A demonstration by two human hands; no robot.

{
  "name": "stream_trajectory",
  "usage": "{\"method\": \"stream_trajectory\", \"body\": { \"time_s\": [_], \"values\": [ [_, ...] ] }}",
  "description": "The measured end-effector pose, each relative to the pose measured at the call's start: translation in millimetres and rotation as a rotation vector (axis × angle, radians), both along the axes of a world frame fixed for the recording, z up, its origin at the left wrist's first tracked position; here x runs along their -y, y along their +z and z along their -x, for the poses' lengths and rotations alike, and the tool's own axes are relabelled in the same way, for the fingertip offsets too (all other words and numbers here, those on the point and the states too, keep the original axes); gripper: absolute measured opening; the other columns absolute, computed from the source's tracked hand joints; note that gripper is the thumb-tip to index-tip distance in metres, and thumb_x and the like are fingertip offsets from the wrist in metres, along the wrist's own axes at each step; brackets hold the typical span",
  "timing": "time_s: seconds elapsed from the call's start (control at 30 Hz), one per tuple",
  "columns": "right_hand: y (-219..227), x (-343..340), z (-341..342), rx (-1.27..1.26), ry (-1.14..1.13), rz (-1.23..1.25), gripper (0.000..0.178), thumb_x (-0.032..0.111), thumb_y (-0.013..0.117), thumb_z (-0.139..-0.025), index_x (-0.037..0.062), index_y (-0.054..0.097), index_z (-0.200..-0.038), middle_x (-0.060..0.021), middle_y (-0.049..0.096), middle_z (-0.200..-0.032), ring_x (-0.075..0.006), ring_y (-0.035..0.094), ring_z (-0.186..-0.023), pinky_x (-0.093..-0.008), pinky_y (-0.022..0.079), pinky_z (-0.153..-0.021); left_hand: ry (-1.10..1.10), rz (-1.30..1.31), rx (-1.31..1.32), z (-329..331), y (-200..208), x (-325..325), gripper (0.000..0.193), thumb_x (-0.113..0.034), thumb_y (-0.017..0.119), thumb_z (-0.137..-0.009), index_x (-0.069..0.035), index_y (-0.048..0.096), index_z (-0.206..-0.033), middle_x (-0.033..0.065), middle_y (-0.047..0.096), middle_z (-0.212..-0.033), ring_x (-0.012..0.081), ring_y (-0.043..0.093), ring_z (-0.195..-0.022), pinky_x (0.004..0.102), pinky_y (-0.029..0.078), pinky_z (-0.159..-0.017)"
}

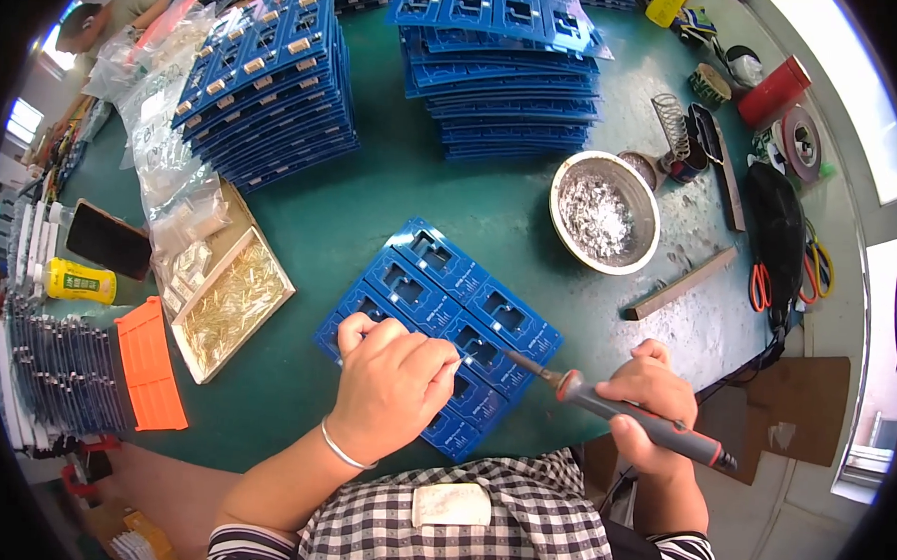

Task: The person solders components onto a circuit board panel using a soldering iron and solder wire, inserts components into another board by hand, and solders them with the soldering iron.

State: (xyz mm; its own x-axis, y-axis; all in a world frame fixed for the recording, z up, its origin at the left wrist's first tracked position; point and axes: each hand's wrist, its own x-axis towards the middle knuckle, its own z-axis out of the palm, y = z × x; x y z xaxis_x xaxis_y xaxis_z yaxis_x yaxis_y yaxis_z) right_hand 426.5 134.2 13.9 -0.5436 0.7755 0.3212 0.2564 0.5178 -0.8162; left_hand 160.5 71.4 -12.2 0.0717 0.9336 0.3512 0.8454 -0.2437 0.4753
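Spanning your green table [392,192]: blue board stacks [511,108]; bright window [882,89] right. Right hand [654,394] clamps soldering iron [589,394]; left hand [389,383] curls over blue panel [457,315], grip hidden, can't tell.

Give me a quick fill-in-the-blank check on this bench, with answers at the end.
The right hand grips the soldering iron by its red-trimmed ____.
The left hand is over the ____ panel.
The orange tray lies on the picture's ____ side.
The apron is checked black and ____.
Missing words: handle; blue; left; white.
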Motion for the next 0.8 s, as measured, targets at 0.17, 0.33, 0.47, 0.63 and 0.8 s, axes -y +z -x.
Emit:
{"method": "stream_trajectory", "body": {
  "time_s": [0.17, 0.33, 0.47, 0.63, 0.8],
  "values": [
    [-3.3, 17.0, -5.4, 0.012, -0.047, 0.022, 0.024, 0.026, 0.066, -0.072, 0.0048, 0.068, -0.082, -0.0043, 0.063, -0.069, -0.0166, 0.056, -0.060, -0.0391, 0.036, -0.082, -0.042, 0.006, 0.021, -4.8, -2.5, 1.9, 0.011, -0.011, 0.071, -0.072, -0.014, 0.061, -0.076, -0.0033, 0.057, -0.065, 0.0167, 0.050, -0.065, 0.0374, 0.029, -0.077],
    [-7.3, 21.5, 0.4, 0.035, -0.064, 0.040, 0.024, 0.028, 0.066, -0.075, 0.0061, 0.069, -0.084, -0.0042, 0.065, -0.073, -0.0167, 0.058, -0.064, -0.0386, 0.038, -0.083, -0.071, 0.012, 0.029, -8.1, -5.9, 3.2, 0.011, -0.011, 0.071, -0.071, -0.014, 0.062, -0.077, -0.0028, 0.058, -0.067, 0.0170, 0.051, -0.066, 0.0376, 0.030, -0.077],
    [-9.8, 21.6, 2.4, 0.038, -0.049, 0.037, 0.024, 0.029, 0.066, -0.075, 0.0065, 0.069, -0.085, -0.0039, 0.065, -0.074, -0.0169, 0.058, -0.064, -0.0384, 0.038, -0.083, -0.079, 0.016, 0.019, -9.4, -7.6, 3.8, 0.011, -0.011, 0.071, -0.072, -0.014, 0.062, -0.078, -0.0027, 0.059, -0.069, 0.0172, 0.051, -0.066, 0.0378, 0.030, -0.078],
    [-10.1, 21.7, 3.3, 0.033, -0.042, 0.044, 0.024, 0.028, 0.066, -0.075, 0.0068, 0.069, -0.084, -0.0037, 0.065, -0.074, -0.0170, 0.059, -0.064, -0.0384, 0.038, -0.083, -0.078, 0.036, -0.003, -11.0, -9.9, 2.1, 0.010, -0.011, 0.070, -0.073, -0.014, 0.062, -0.078, -0.0029, 0.059, -0.069, 0.0170, 0.052, -0.067, 0.0383, 0.030, -0.078],
    [-8.0, 20.2, 2.3, 0.041, -0.030, 0.051, 0.023, 0.026, 0.067, -0.073, 0.0063, 0.069, -0.084, -0.0038, 0.065, -0.073, -0.0174, 0.059, -0.065, -0.0385, 0.038, -0.084, -0.045, 0.034, -0.034, -7.3, -7.1, 4.2, 0.011, -0.011, 0.070, -0.073, -0.014, 0.061, -0.080, -0.0033, 0.061, -0.073, 0.0177, 0.053, -0.071, 0.0390, 0.030, -0.080]
  ]
}}
